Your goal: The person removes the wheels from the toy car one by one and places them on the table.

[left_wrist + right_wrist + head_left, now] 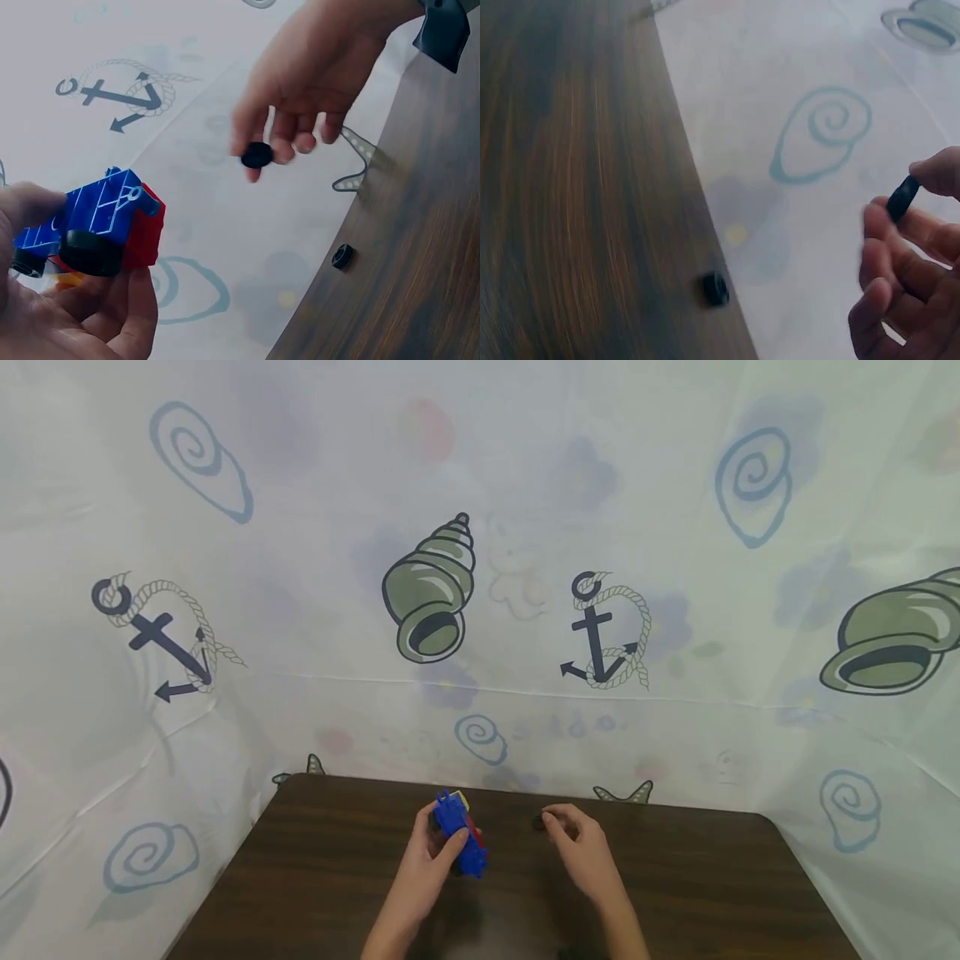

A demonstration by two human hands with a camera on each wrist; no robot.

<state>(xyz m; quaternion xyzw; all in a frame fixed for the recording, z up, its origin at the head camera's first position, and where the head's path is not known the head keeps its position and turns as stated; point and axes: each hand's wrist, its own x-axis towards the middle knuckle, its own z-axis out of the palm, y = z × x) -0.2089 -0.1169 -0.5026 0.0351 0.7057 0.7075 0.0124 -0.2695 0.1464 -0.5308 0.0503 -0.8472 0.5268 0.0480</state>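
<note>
My left hand grips a toy car with a blue underside and a red body, thumb across the blue part and fingers beneath. In the left wrist view, black wheels sit along the car's lower side, and a blue stub sticks out at its near end. To the right and apart from the car, my right hand pinches a loose black toy wheel between thumb and fingertips. The right wrist view shows this wheel nearly edge-on. A second loose wheel stands on the table close to its far edge.
The dark wood-grain table has rounded far corners. Pale cloth printed with shells, anchors and starfish hangs behind the table and along both sides.
</note>
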